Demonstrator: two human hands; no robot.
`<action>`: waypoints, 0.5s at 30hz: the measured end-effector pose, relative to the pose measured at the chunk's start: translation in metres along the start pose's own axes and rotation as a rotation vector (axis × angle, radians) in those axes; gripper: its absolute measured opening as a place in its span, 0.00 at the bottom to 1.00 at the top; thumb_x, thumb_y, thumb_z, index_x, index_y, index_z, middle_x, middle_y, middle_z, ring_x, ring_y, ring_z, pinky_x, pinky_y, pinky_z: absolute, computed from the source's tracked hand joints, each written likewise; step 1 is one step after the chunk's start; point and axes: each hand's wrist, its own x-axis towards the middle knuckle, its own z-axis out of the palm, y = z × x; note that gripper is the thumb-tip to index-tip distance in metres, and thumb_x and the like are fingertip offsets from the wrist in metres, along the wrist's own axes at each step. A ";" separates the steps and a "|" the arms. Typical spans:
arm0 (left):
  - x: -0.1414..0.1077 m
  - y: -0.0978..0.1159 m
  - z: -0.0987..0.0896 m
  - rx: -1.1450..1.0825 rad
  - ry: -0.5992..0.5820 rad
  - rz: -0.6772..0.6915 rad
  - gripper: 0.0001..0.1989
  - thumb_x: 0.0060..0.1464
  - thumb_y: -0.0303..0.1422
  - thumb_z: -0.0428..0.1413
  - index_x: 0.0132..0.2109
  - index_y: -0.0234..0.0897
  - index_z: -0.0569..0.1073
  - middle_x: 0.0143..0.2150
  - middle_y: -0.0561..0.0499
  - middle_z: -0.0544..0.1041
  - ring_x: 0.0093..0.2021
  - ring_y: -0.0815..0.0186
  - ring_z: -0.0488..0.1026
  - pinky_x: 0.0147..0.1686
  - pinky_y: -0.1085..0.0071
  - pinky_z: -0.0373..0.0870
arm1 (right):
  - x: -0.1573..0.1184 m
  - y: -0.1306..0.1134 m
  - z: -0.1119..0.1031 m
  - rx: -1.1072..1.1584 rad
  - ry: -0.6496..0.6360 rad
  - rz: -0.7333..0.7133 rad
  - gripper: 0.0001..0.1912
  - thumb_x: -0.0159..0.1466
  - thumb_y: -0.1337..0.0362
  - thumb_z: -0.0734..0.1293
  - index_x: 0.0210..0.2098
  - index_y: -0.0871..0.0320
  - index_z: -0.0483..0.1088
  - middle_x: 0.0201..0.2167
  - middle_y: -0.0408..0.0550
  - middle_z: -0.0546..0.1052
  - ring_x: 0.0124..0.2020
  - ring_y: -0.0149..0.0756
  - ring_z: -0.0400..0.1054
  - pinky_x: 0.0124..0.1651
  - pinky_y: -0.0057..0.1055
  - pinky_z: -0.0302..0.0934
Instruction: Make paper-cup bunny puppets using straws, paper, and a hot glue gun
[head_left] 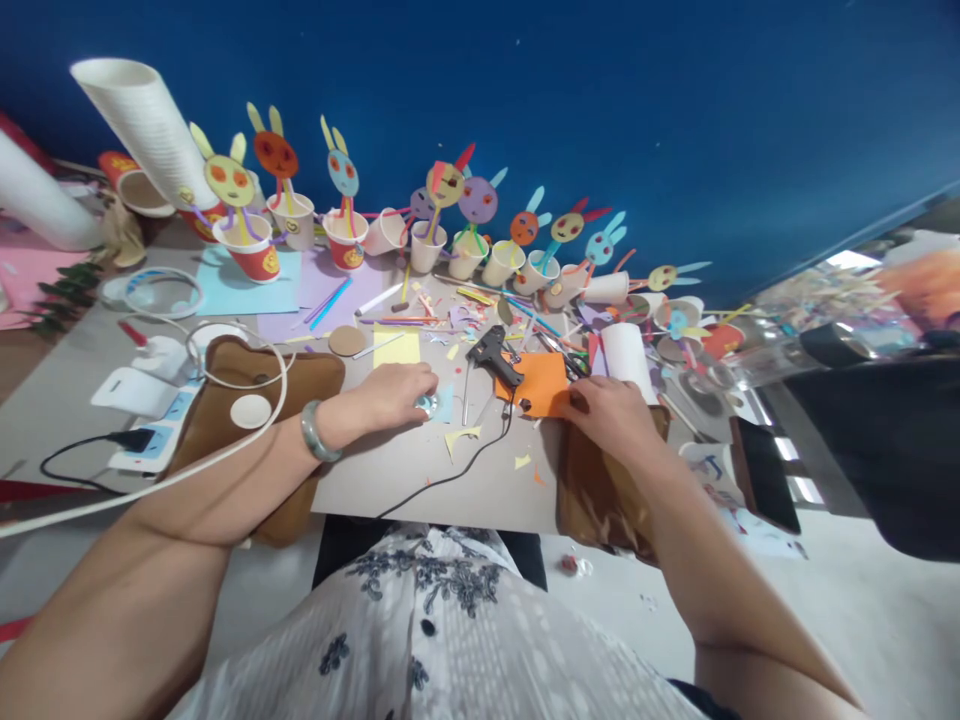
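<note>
My left hand [394,395] has its fingers closed around a small round clear item [427,404], over a light blue paper piece [445,402]. To the right, my right hand [607,412] is at the right edge of an orange sheet [544,382]; its fingertips are bent together and what they hold, if anything, is too small to name. A black glue gun [495,356] lies between the hands, partly on the orange sheet, its cord running toward the front edge. A yellow sheet [397,345] lies just behind my left hand.
Paper cups with rabbit-faced figures, such as a red cup [259,262], line the blue wall. Brown leather pads [600,490] lie under both arms. A power strip [157,440] with a white cable is at left. Paper scraps surround the glue gun; a phone [765,475] is at right.
</note>
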 end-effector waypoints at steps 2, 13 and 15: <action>0.000 0.000 0.000 0.006 -0.002 0.003 0.13 0.59 0.38 0.57 0.48 0.37 0.75 0.49 0.44 0.78 0.47 0.55 0.76 0.40 0.63 0.66 | -0.011 0.009 0.003 -0.013 -0.066 0.093 0.21 0.63 0.51 0.70 0.48 0.60 0.77 0.45 0.61 0.80 0.45 0.54 0.72 0.42 0.40 0.59; -0.003 0.002 -0.003 0.024 -0.014 0.011 0.13 0.61 0.37 0.55 0.49 0.36 0.74 0.49 0.43 0.78 0.47 0.55 0.76 0.38 0.63 0.65 | -0.043 0.028 0.010 0.053 -0.066 0.210 0.33 0.60 0.64 0.67 0.65 0.55 0.67 0.55 0.59 0.76 0.51 0.55 0.73 0.45 0.43 0.67; -0.003 0.002 -0.003 0.028 -0.014 0.008 0.12 0.61 0.37 0.55 0.49 0.36 0.74 0.49 0.43 0.78 0.46 0.55 0.76 0.38 0.63 0.65 | -0.041 0.032 0.006 0.024 -0.094 0.206 0.33 0.59 0.65 0.67 0.64 0.55 0.68 0.52 0.60 0.78 0.48 0.56 0.73 0.42 0.44 0.66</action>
